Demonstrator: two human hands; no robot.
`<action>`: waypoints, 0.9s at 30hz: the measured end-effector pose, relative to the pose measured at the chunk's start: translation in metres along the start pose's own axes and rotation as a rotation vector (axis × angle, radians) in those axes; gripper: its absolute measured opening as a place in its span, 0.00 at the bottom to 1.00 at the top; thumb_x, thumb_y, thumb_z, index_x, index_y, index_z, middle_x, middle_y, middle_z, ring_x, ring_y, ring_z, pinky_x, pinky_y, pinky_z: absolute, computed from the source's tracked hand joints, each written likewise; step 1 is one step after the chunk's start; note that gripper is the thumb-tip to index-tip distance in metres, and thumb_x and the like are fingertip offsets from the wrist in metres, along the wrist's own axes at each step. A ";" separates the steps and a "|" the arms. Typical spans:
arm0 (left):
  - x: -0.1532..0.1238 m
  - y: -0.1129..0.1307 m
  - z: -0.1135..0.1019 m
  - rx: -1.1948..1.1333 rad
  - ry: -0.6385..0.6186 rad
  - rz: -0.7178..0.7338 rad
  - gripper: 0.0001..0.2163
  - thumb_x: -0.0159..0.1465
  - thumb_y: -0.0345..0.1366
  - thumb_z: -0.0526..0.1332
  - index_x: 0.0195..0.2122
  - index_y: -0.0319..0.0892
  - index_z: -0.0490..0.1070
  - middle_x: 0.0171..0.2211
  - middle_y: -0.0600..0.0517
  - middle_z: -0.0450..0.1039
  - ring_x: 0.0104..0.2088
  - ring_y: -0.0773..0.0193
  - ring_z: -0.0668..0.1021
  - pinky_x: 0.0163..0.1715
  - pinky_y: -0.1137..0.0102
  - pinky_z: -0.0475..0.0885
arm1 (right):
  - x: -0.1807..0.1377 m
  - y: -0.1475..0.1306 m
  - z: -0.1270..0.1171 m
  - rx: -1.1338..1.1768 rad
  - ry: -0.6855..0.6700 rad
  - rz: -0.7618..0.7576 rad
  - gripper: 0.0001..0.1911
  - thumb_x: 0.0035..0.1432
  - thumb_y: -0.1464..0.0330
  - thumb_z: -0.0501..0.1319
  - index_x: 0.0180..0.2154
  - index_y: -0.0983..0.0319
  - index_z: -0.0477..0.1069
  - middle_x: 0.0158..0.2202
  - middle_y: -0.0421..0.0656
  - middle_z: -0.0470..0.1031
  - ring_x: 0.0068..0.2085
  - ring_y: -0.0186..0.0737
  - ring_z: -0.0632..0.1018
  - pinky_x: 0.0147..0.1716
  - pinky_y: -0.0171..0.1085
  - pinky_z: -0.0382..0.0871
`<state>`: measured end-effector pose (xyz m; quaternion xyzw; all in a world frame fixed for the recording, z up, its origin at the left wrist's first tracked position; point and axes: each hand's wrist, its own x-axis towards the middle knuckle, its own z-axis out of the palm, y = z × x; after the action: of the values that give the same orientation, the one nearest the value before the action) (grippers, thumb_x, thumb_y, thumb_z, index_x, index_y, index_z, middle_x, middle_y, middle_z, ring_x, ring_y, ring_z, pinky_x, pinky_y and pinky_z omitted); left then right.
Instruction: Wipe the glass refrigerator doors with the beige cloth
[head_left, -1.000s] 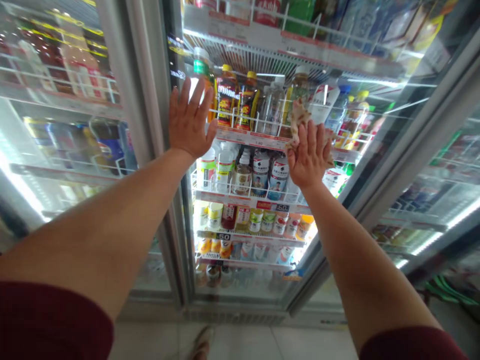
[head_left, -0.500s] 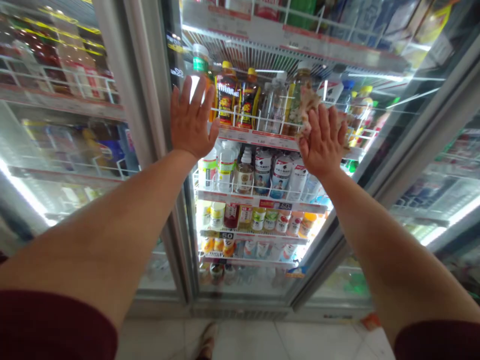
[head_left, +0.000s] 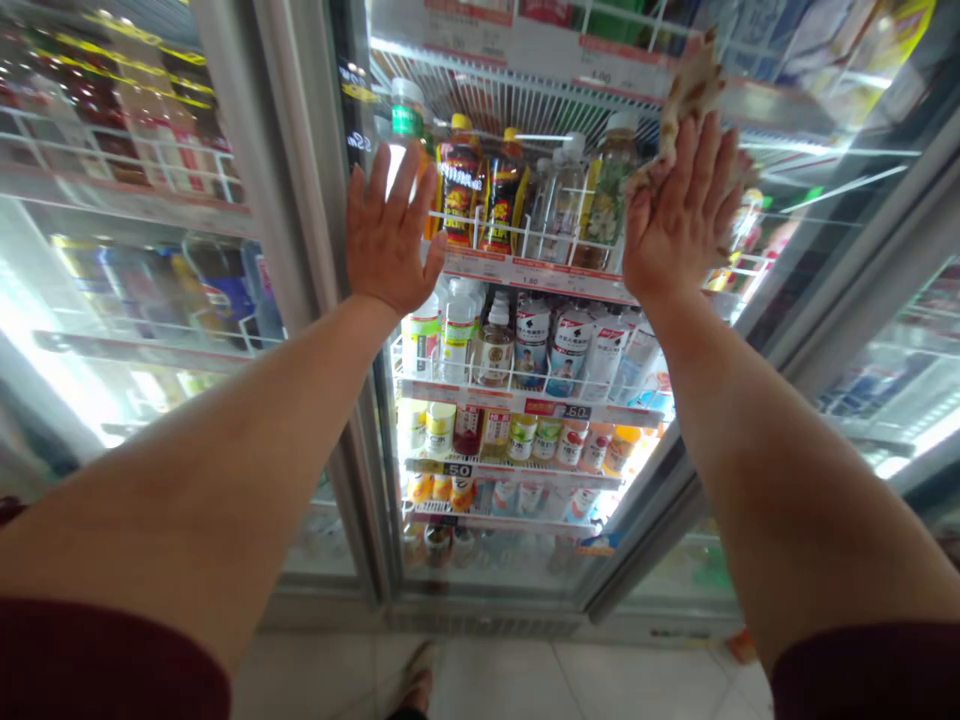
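Note:
My left hand (head_left: pixel 390 240) lies flat on the glass door (head_left: pixel 487 582) of a drinks fridge, near its left frame, with fingers spread and nothing held. Higher up on the right, my right hand (head_left: pixel 675 235) presses a crumpled, pale cloth with brownish patches (head_left: pixel 694 85) against the same glass. The cloth sticks out past the fingertips and at both sides of the hand; the palm hides the rest. Behind the glass, between the hands, stand dark bottles with yellow caps (head_left: pixel 460 190) and a clear bottle with a flowered label (head_left: pixel 602 205).
Metal door frames (head_left: pixel 300 150) run down both sides of this door. Shelves inside carry several rows of bottles, such as white-and-blue labelled ones (head_left: pixel 568 350). Neighbouring fridge doors stand left and right. Below are a tiled floor (head_left: pixel 495 675) and a foot in a sandal (head_left: pixel 420 680).
My right hand has slid the cloth up and to the right over the glass. The left hand stays at the same place on the door. The view has shifted slightly.

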<state>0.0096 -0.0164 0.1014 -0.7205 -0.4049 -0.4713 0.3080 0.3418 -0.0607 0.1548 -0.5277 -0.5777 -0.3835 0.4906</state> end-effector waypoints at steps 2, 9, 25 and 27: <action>0.001 0.000 0.001 -0.063 -0.029 -0.029 0.40 0.70 0.63 0.36 0.77 0.46 0.43 0.76 0.71 0.30 0.75 0.65 0.28 0.76 0.55 0.22 | -0.008 -0.001 0.002 -0.023 0.007 0.019 0.38 0.72 0.52 0.37 0.75 0.62 0.46 0.79 0.41 0.42 0.77 0.49 0.41 0.72 0.56 0.26; 0.003 0.002 0.001 -0.105 -0.037 -0.058 0.42 0.68 0.65 0.34 0.77 0.45 0.45 0.76 0.70 0.29 0.76 0.63 0.32 0.75 0.53 0.21 | -0.045 0.005 0.014 0.005 -0.005 0.003 0.37 0.72 0.53 0.40 0.75 0.61 0.47 0.78 0.44 0.46 0.78 0.52 0.42 0.73 0.60 0.30; 0.001 0.005 -0.005 -0.130 -0.059 -0.084 0.41 0.65 0.64 0.38 0.77 0.53 0.45 0.75 0.74 0.33 0.73 0.68 0.25 0.75 0.61 0.21 | -0.149 0.025 0.021 -0.070 -0.151 -0.096 0.35 0.70 0.53 0.45 0.72 0.58 0.59 0.74 0.51 0.58 0.76 0.56 0.53 0.72 0.68 0.46; 0.002 0.005 -0.006 -0.142 -0.060 -0.095 0.42 0.64 0.65 0.40 0.77 0.55 0.45 0.74 0.76 0.35 0.73 0.69 0.23 0.75 0.62 0.21 | -0.138 0.026 0.017 -0.076 -0.174 -0.154 0.35 0.70 0.52 0.45 0.72 0.57 0.59 0.74 0.49 0.58 0.76 0.55 0.54 0.73 0.67 0.44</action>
<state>0.0122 -0.0233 0.1047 -0.7342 -0.4132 -0.4912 0.2212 0.3591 -0.0728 0.0152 -0.5315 -0.6417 -0.3945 0.3874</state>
